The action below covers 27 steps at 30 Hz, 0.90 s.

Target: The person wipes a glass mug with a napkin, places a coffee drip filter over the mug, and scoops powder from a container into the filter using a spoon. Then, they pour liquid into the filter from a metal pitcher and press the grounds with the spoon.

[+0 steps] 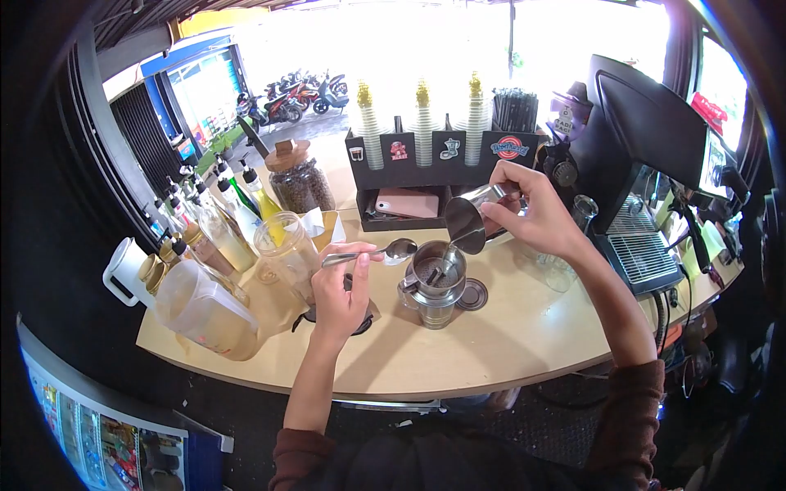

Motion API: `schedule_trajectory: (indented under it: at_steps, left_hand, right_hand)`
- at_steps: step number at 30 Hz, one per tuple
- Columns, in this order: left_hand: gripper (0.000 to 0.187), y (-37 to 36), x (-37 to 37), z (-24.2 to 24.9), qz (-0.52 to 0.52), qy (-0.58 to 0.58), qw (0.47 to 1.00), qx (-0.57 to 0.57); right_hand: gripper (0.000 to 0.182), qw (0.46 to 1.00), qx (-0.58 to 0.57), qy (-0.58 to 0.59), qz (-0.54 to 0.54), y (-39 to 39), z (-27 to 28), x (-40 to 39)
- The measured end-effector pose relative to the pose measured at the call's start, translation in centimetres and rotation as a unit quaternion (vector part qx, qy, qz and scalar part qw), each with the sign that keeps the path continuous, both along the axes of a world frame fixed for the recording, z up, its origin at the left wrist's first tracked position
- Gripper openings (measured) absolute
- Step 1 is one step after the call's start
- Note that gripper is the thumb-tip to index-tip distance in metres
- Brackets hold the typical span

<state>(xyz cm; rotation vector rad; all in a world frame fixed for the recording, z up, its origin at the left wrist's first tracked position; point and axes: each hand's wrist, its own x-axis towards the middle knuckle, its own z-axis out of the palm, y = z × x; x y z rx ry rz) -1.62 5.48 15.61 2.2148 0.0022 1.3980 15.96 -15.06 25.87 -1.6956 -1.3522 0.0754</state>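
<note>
Metal drip filter [434, 282] stands on the counter [524, 335], just right of the left hand [342, 286]. Right hand [528, 214] grips a steel pitcher [473, 214], tilted above it, pouring. Left hand pinches a spoon [372, 254], bowl beside the filter rim.

A curved pale wooden counter [524, 344] carries a row of clear syrup bottles with pump tops [214, 214] along its left edge. Beside them stands a glass jar of dark coffee beans with a brown wooden lid [299, 178]. A white plastic jug with a handle [124, 270] sits at the far left end. At the back, a black organiser box [409, 168] holds stacks of clear plastic cups with yellow tips [422, 123], a bundle of black straws [516, 110] and a pink phone [407, 203] on its lower shelf. A black espresso machine [647, 131] stands at the right. Parked motorbikes [299, 94] show outside.
</note>
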Motion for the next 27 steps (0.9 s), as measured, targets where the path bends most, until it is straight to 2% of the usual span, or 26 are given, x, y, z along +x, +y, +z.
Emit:
schedule_trajectory:
  at_steps: [13,21,27]
  left_hand:
    - [0.014,0.1,-1.0,0.2,0.005,0.004,1.000,-0.009]
    - [0.014,0.3,-1.6,-0.2,0.007,-0.002,1.000,-0.014]
    - [0.015,0.1,-1.7,-0.2,0.011,0.000,1.000,-0.012]
  right_hand:
    - [0.016,0.999,-0.002,0.043,0.004,0.7,0.5,-0.3]
    - [0.017,0.998,-0.001,-0.066,-0.016,2.4,0.6,-0.3]
    - [0.017,0.999,0.017,-0.037,0.011,3.1,0.6,-0.9]
